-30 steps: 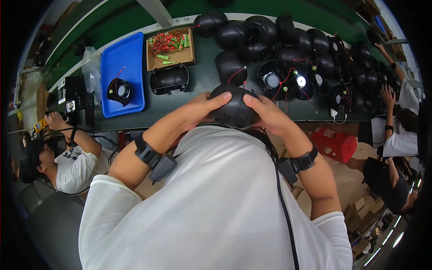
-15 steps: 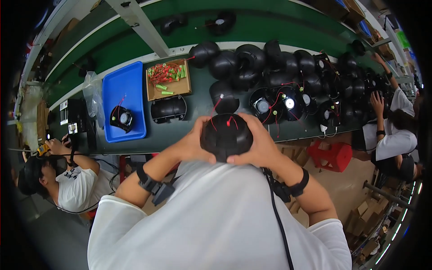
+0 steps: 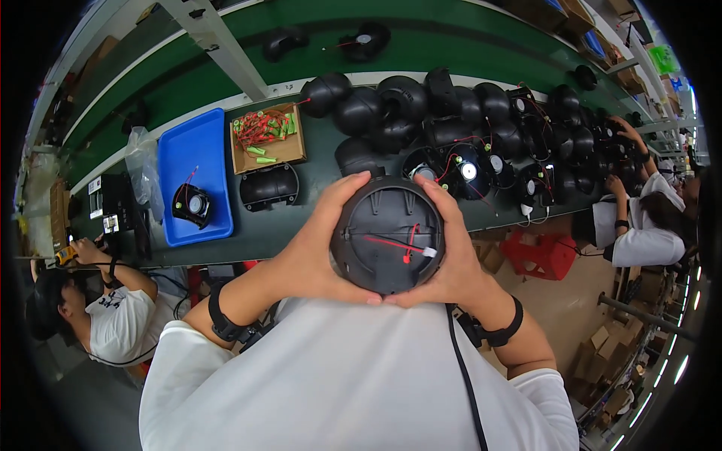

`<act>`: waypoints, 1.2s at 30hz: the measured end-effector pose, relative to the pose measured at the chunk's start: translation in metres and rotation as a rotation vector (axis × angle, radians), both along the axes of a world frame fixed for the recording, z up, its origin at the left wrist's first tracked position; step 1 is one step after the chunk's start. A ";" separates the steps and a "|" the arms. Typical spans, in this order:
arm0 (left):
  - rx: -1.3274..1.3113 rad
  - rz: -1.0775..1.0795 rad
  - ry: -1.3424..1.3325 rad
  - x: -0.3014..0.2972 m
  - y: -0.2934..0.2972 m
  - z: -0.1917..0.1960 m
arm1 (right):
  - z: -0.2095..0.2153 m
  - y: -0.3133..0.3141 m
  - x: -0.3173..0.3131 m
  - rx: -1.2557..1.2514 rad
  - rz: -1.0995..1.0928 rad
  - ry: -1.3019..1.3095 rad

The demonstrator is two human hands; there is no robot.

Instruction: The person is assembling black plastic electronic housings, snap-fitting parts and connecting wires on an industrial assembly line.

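Between my two hands, in front of my chest, is a round black plastic housing (image 3: 368, 259). Its circular face with ribs points up. Red wires (image 3: 397, 244) with a small white plug lie across that face. My left hand (image 3: 329, 244) is wrapped round the left side and my right hand (image 3: 456, 252) round the right, thumbs meeting at the near edge. Just beyond it on the bench sits another black housing (image 3: 357, 154). A black half shell (image 3: 269, 186) lies to the left, near a cardboard tray (image 3: 286, 161) of red wires and green-sleeved parts.
A blue tray (image 3: 171, 154) on the left holds a speaker part (image 3: 191, 205). Many black housings (image 3: 402, 98) and speakers (image 3: 467, 171) crowd the bench to the right. A red stool (image 3: 538, 255) stands below. Co-workers sit at left (image 3: 124, 316) and right (image 3: 647, 240).
Both hands have turned the housing so its ribbed face with the wires now points up, and it appears larger and closer. The whole view has shifted slightly.
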State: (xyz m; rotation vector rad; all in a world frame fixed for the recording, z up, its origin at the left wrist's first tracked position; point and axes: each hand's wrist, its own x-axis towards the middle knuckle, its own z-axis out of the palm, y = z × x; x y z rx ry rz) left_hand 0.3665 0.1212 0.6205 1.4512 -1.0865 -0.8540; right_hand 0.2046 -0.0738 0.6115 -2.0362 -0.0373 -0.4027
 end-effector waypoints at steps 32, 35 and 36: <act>0.160 0.121 -0.023 0.016 -0.137 0.058 | 0.025 -0.094 0.015 0.059 0.097 0.066; 0.133 0.263 -0.141 0.020 -0.145 0.053 | 0.017 -0.122 0.020 0.128 0.031 0.173; 0.125 0.310 -0.050 0.023 -0.142 0.051 | 0.013 -0.135 0.022 0.215 -0.012 0.284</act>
